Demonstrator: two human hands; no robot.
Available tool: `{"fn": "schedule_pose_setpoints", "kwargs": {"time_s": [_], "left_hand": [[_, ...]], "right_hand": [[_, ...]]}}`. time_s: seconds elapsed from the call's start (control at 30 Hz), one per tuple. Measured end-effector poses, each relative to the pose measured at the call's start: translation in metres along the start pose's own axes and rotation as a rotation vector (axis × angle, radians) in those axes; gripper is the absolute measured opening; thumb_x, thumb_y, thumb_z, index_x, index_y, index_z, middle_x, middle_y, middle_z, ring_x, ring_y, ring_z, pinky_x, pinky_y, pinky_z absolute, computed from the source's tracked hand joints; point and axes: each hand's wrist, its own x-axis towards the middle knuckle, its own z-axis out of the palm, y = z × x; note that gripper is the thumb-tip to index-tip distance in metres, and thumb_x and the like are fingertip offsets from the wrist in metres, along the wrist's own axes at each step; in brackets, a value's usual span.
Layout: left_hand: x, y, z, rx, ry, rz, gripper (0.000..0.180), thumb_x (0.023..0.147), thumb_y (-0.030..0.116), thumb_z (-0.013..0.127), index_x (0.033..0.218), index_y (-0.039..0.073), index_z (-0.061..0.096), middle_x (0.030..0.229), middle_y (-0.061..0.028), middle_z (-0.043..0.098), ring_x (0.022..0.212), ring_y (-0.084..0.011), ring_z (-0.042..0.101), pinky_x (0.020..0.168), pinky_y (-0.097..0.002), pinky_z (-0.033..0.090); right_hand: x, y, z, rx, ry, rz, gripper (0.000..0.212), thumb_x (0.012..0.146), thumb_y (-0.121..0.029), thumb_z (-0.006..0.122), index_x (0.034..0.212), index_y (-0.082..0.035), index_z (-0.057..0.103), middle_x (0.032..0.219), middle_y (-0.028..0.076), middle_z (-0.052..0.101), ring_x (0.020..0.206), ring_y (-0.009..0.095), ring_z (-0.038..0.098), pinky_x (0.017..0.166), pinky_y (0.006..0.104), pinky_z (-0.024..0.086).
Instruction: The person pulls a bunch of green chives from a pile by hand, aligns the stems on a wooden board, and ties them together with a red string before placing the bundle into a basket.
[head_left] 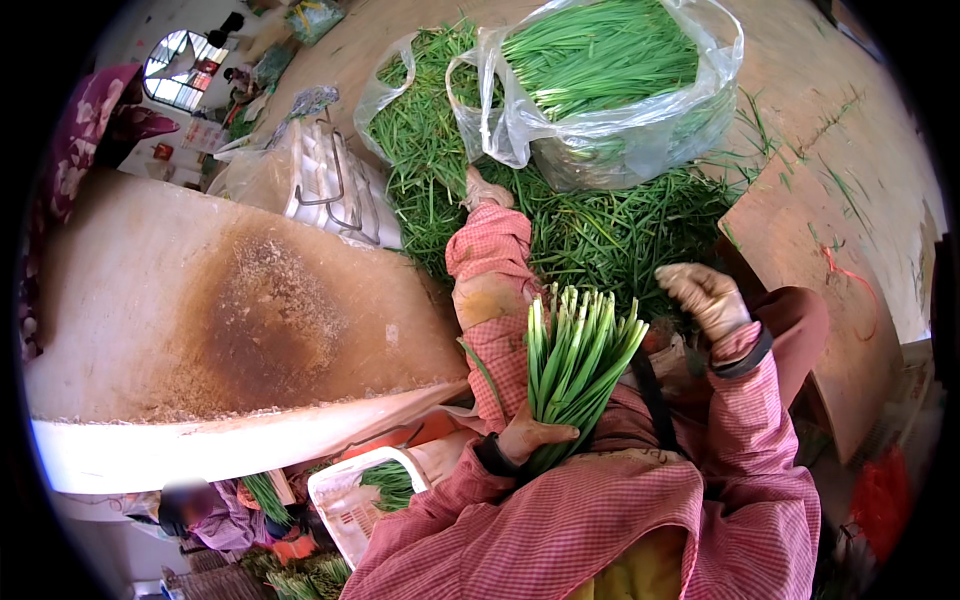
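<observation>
A thick bunch of garlic chives (580, 365) stands upright over my lap, its pale cut ends pointing away from me. My left hand (535, 436) is wrapped round the lower, green part of the bunch, thumb across the front. To the right of the bunch my right hand (708, 300) is raised, apart from it, above the edge of a heap of loose green leaves (620, 225). Its fingers are loosely bent, and nothing shows in them. One loose leaf (484, 375) lies on my left sleeved leg.
Beyond my foot stands a clear plastic bag (640, 140) full of chives, with another bag of leaf scraps (425, 110) to its left. A stained board (270, 310) fills the left; a wooden panel (820, 290) lies right. White crate (340, 510) and another person (225, 515) are lower left.
</observation>
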Motion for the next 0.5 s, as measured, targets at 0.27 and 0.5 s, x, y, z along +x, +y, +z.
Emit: {"fn": "schedule_pose_setpoints", "kwargs": {"time_s": [0.27, 0.5], "left_hand": [[-0.004, -0.003, -0.002, -0.049, 0.037, -0.002, 0.05, 0.067, -0.008, 0.064, 0.114, 0.001, 0.049, 0.103, -0.0067, 0.058, 0.092, -0.014, 0.055, 0.08, -0.0274, 0.045], [-0.005, -0.025, -0.036, -0.117, -0.045, -0.104, 0.044, 0.07, 0.004, 0.061, 0.112, -0.001, 0.049, 0.098, -0.0105, 0.058, 0.08, -0.0181, 0.057, 0.069, -0.028, 0.046]], "right_hand": [[0.025, 0.009, -0.013, 0.416, 0.294, -0.077, 0.012, 0.081, -0.018, 0.06, 0.083, -0.007, 0.061, 0.083, 0.002, 0.062, 0.076, 0.01, 0.055, 0.064, 0.0213, 0.041], [-0.002, 0.006, -0.001, 0.06, 0.032, 0.277, 0.036, 0.08, -0.03, 0.061, 0.104, -0.004, 0.056, 0.064, 0.004, 0.059, 0.046, 0.008, 0.048, 0.04, 0.0183, 0.035]]}}
